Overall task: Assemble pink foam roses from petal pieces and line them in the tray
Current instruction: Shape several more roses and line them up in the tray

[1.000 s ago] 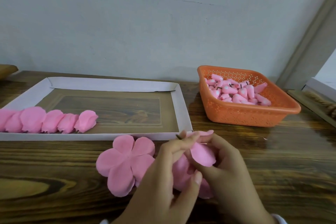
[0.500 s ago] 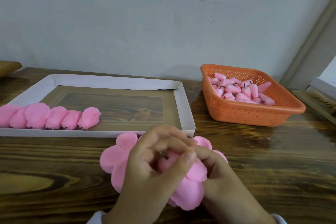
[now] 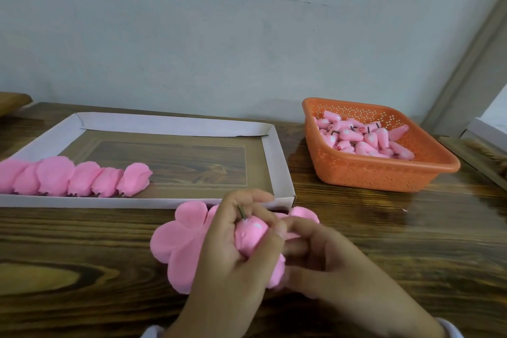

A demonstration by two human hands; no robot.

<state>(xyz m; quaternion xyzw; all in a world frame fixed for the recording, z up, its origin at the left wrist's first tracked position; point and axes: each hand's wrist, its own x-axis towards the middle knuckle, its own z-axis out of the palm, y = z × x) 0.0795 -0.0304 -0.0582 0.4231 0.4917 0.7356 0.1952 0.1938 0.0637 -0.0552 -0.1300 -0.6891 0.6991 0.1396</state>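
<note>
Holding a half-built rose (image 3: 251, 237) low over the wooden surface (image 3: 411, 241), the two hands meet in the centre foreground. The left hand (image 3: 230, 255) wraps its fingers around the pink bud, and the right hand (image 3: 329, 263) pinches the same bud from its right side, so both are clamped on one piece. A short dark stem (image 3: 242, 212) sticks out of the bud, tilting up and away towards the tray; that is the rose's long axis. A flat petal piece (image 3: 175, 241) spreads beneath and to the left of the left hand (whether it is threaded onto the stem cannot be told). The white tray (image 3: 277, 162) lies just beyond the hands and runs off to the left. A row of finished roses (image 3: 82, 178) lines its near edge, with bare tray floor to the right of the last one, ahead and left of the hands. The left hand is nearer that open spot, so it looks the likelier carrier. An orange basket (image 3: 384, 175) of spare buds (image 3: 365, 143) sits ahead to the right.
</note>
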